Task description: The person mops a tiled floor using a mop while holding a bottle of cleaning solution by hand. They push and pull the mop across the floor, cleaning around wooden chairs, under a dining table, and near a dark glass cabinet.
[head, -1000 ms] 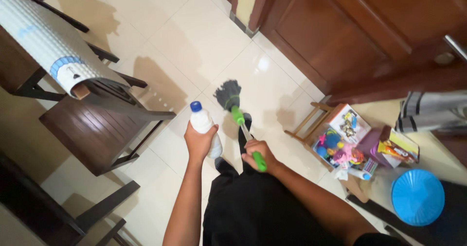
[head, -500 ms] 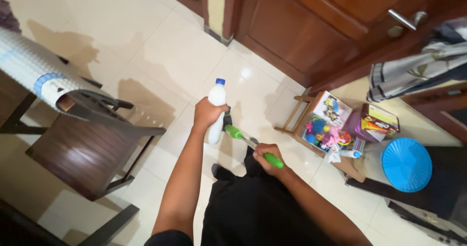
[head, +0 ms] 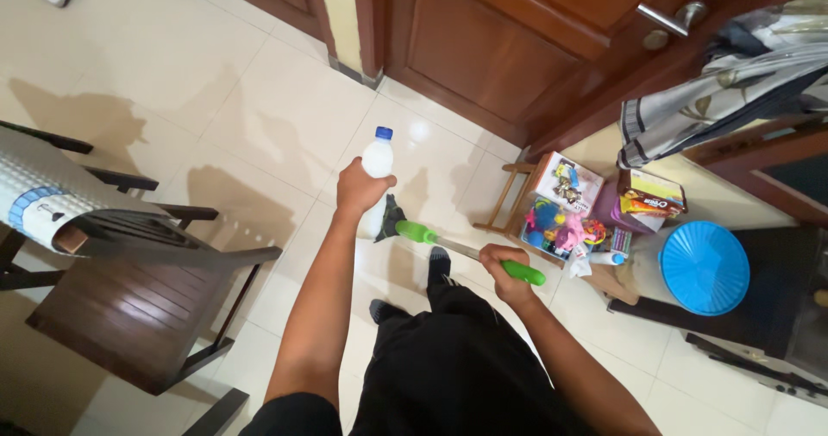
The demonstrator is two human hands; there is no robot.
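My left hand [head: 360, 188] grips a white plastic bottle [head: 375, 164] with a blue cap, held upright over the cream tiled floor. My right hand [head: 502, 269] is closed around the green grip of a mop handle [head: 470, 251], which runs left and slightly up to a green collar. The grey mop head [head: 391, 219] sits just behind the bottle, mostly hidden by my left hand. My black trousers and socked feet show below.
A dark wooden chair [head: 129, 311] with a rolled white mat [head: 52, 199] stands at the left. Brown wooden doors [head: 483, 48] are ahead. At the right sit a small wooden rack of toys and boxes [head: 573, 216], a blue round lid [head: 705, 268] and hanging striped cloth [head: 716, 91].
The mop head has been drawn back toward my feet and now hides behind the bottle. The bottle rose upright and forward. The view shifted toward the doors.
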